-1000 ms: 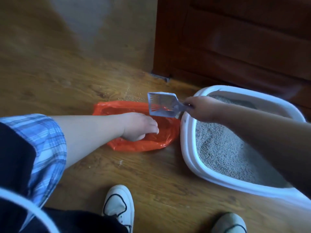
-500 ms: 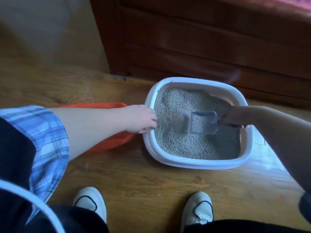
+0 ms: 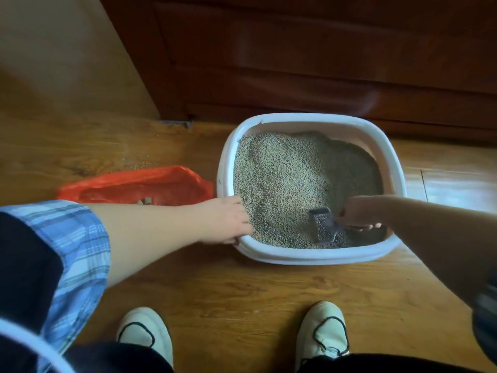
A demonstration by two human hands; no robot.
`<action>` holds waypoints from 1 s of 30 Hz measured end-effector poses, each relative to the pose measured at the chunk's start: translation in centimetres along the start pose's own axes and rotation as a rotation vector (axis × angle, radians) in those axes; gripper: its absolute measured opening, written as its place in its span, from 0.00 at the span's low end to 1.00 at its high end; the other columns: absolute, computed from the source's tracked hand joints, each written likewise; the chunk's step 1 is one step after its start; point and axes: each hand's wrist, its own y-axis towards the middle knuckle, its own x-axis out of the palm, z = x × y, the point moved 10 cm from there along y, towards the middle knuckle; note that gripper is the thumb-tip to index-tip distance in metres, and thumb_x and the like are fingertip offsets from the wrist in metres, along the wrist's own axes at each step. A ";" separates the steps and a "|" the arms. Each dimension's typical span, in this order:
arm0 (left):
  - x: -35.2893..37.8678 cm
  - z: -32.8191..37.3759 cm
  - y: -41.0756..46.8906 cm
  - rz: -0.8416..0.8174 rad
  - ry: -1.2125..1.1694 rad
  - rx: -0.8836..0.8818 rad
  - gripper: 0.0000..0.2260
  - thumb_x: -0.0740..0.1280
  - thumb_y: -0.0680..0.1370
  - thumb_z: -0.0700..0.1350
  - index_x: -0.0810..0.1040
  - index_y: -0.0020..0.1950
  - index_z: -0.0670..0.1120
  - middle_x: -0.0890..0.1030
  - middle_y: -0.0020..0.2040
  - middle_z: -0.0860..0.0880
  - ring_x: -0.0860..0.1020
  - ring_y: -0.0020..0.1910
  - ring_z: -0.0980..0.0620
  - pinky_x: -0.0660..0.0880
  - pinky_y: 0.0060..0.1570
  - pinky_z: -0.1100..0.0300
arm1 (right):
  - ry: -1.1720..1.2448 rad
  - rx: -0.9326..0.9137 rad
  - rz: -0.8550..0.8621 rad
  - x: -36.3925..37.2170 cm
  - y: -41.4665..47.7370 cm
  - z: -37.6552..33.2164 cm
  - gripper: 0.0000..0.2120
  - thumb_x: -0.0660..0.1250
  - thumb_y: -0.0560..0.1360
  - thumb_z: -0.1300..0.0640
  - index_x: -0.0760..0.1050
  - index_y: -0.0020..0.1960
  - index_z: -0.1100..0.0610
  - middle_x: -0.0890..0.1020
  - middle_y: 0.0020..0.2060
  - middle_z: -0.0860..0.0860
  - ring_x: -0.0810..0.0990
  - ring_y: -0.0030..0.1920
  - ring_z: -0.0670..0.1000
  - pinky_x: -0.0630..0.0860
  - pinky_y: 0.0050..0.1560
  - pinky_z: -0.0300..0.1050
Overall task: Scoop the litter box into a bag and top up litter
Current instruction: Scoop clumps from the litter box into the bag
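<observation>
A white litter box (image 3: 391,160) full of grey-beige litter (image 3: 290,179) sits on the wooden floor. My left hand (image 3: 228,220) grips the box's near left rim, fingers curled over the edge. My right hand (image 3: 357,212) holds the handle of a grey slotted scoop (image 3: 322,228), whose blade is dug into the litter at the near side of the box. An orange plastic bag (image 3: 139,185) lies open on the floor just left of the box, with a few clumps inside; my left forearm covers its near part.
A dark wooden cabinet (image 3: 295,63) stands right behind the box. Loose litter grains (image 3: 139,164) are scattered on the floor behind the bag. My two white shoes (image 3: 146,335) (image 3: 321,332) are planted in front of the box.
The scoop went from over the orange bag into the box, then toward its near edge and deeper into the litter. My left hand left the bag and took hold of the box rim.
</observation>
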 end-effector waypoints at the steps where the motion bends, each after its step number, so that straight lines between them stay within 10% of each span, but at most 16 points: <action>1: -0.3 -0.3 -0.2 -0.005 0.005 0.010 0.09 0.68 0.71 0.51 0.76 0.48 0.50 0.79 0.41 0.50 0.77 0.44 0.46 0.73 0.54 0.51 | 0.014 0.000 0.000 0.6 0.4 0.0 0.22 0.58 0.83 0.44 0.78 0.42 0.58 0.75 0.20 0.46 0.71 0.19 0.43 0.71 0.24 0.35; 20: 0.9 -1.1 0.4 -0.202 0.028 -0.027 0.06 0.64 0.78 0.51 0.76 0.53 0.53 0.81 0.50 0.53 0.76 0.53 0.48 0.65 0.59 0.54 | 0.438 -0.091 0.032 4.5 3.7 -7.7 0.21 0.62 0.81 0.42 0.79 0.44 0.59 0.72 0.22 0.48 0.66 0.19 0.46 0.66 0.24 0.34; 30: 1.2 -1.2 0.4 -0.148 -0.008 -0.019 0.08 0.65 0.78 0.51 0.76 0.56 0.53 0.79 0.49 0.53 0.76 0.51 0.48 0.67 0.61 0.53 | 0.579 -0.084 -0.011 5.8 4.6 -8.9 0.09 0.60 0.78 0.59 0.75 0.40 0.58 0.73 0.27 0.52 0.66 0.21 0.48 0.65 0.24 0.35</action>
